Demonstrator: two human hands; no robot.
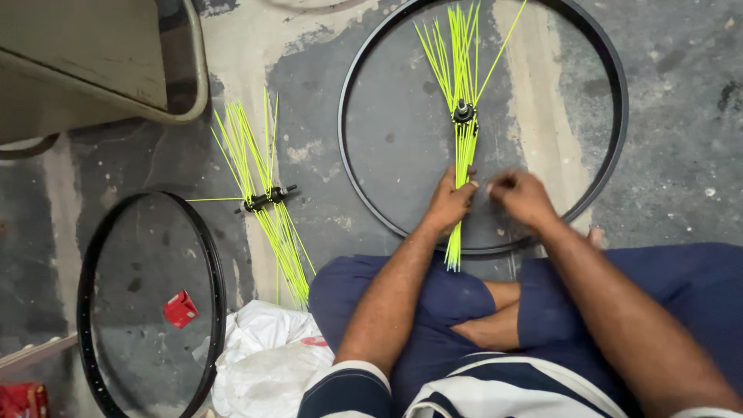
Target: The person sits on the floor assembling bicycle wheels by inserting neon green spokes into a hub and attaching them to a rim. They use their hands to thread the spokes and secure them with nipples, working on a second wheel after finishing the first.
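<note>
A black wheel rim (611, 147) lies flat on the concrete floor in front of me. Inside it rests a black hub (463, 113) with bundles of neon yellow spokes (464, 155) fanning up and down from it. My left hand (451, 200) grips the lower bundle of spokes just below the hub. My right hand (520, 195) is beside it to the right, fingers pinched together; what it pinches is too small to tell. I sit cross-legged in dark blue shorts.
A second hub with yellow spokes (267, 200) lies on the floor to the left. Another black rim (210, 271) with a small red box (179, 308) inside it is at lower left. A white plastic bag (259, 352) sits by my knee. A metal frame (186, 93) stands at top left.
</note>
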